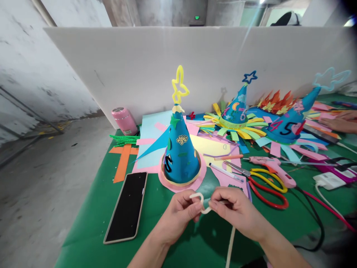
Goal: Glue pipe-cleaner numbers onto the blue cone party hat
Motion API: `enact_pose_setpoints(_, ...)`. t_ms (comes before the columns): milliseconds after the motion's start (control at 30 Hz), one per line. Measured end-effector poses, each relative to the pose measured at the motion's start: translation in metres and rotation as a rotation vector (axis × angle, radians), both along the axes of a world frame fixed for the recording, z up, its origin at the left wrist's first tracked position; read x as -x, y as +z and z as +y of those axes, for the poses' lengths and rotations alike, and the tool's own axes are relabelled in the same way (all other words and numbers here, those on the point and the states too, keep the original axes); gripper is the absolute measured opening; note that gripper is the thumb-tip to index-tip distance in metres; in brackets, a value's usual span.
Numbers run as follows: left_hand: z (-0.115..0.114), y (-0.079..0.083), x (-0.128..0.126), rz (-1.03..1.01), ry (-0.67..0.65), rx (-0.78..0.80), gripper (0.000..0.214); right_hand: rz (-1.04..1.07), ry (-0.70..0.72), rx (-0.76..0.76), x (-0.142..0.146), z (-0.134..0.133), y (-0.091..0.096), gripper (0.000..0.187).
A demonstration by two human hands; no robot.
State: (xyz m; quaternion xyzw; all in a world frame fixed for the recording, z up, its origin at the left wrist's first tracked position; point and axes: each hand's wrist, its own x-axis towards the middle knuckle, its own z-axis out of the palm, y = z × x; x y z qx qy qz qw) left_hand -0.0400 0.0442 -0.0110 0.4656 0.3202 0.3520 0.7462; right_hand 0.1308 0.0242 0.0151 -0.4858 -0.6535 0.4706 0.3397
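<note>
My left hand (pixel 180 216) and my right hand (pixel 237 212) meet low over the green table (pixel 89 223), both pinching a white pipe cleaner (pixel 201 203) bent into a small loop between them. Its long tail runs down toward me past my right wrist. Just beyond my hands stands a blue paper cone hat (pixel 181 152) on a pink paper ring, topped with a yellow pipe-cleaner star (pixel 179 85). The hat carries stuck-on shapes and a black number.
A black phone (pixel 126 206) lies left of my hands. Red-and-yellow scissors (pixel 264 184), a pink glue gun (pixel 272 167) with cables and a marker lie to the right. Two more decorated hats (pixel 237 111), paper strips and a pink can (pixel 124 121) sit farther back. Another person's hand (pixel 338 123) rests at far right.
</note>
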Motion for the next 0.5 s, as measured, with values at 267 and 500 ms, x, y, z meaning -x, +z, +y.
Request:
enact_pose_setpoints(267,0.0021,-0.0032,0.0014,0.046,-0.001,-0.005,0.024,0.048,-0.029,0.064,0.0031,0.0023,-0.0062,0.028)
enact_pose_setpoints(500,0.0038,-0.0008,0.0018,0.188,0.024,-0.052,0.021,0.004,-0.008,0.052,0.0063,0.0013,-0.0082,0.026)
